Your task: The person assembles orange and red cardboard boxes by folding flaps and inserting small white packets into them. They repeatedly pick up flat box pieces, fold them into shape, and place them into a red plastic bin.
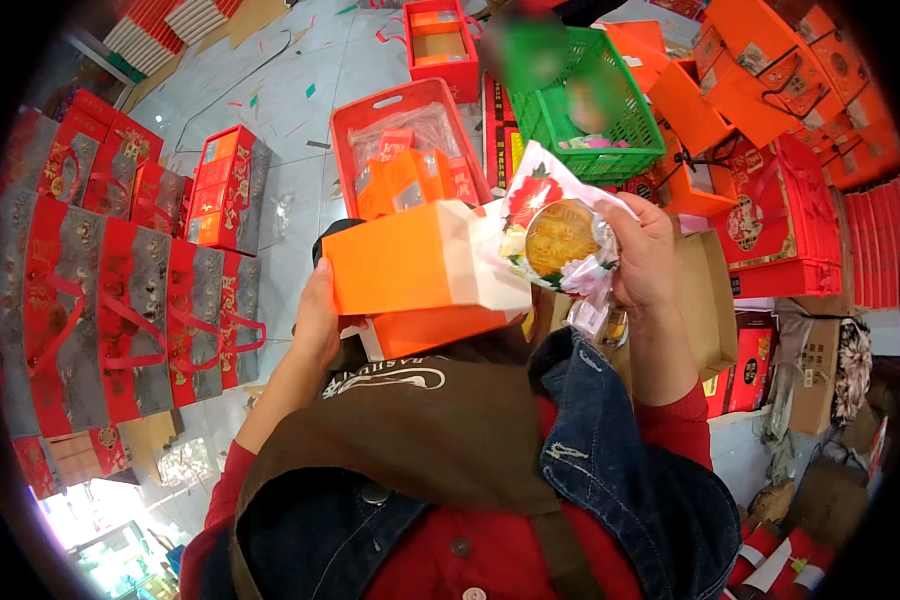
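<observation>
At the far left, red-and-grey gift bags [120, 310] stand in rows, at least four in the front one, each with a red ribbon handle. One separate gift bag [248, 195] stands just to their right, with about three orange faces showing in its open top. The left grip [317, 315] is clamped on the left end of one orange box [390, 260], whose white flaps open toward the right; a second orange panel shows beneath, and I cannot tell whether it belongs to the same box. Beyond it lies one red crate [355, 125] with clear plastic and several orange pieces inside. One floral packet [527, 190] is just beside the box's open end, a single round golden pastry [560, 238] showing through its window. Behind the packet is one green basket [610, 165]. The right grip [645, 245] is closed on the packet's right edge, so the pastry lies just left of the fingers. Below this grip sits one cardboard carton [708, 300]. Farther right are many orange cartons [745, 110], too overlapped to count, and one large red gift box [770, 210].
</observation>
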Motion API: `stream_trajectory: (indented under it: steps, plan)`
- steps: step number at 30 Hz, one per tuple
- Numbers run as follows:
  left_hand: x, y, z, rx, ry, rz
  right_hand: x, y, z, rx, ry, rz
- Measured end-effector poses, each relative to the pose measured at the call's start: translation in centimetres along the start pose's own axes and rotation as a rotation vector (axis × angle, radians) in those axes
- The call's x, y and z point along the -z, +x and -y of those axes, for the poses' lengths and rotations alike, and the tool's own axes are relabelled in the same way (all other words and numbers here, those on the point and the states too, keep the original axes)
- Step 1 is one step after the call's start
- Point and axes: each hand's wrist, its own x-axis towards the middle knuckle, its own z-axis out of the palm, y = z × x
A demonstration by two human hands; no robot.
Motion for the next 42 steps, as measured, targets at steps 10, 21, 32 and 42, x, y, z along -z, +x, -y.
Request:
stream_trajectory:
  steps: [10,21,32,42]
  plan:
    - [3.0,-1.4,0.2,0.025,-0.051,-0.033,-5.9,-2.3,3.7,0.897,-1.002,0.612]
    - [4.8,-1.1,0.6,-0.054,0.133,-0.065,-3.3,-4.0,-2.4,1.283,-1.315,0.872]
    - [5.0,-0.9,0.7,-0.044,0.198,-0.067,-5.5,-6.2,0.0,1.339,-1.052,0.709]
    - [5.9,-0.3,-1.1,-0.017,0.327,0.074,-2.5,-4.7,-3.9,1.324,-1.149,0.961]
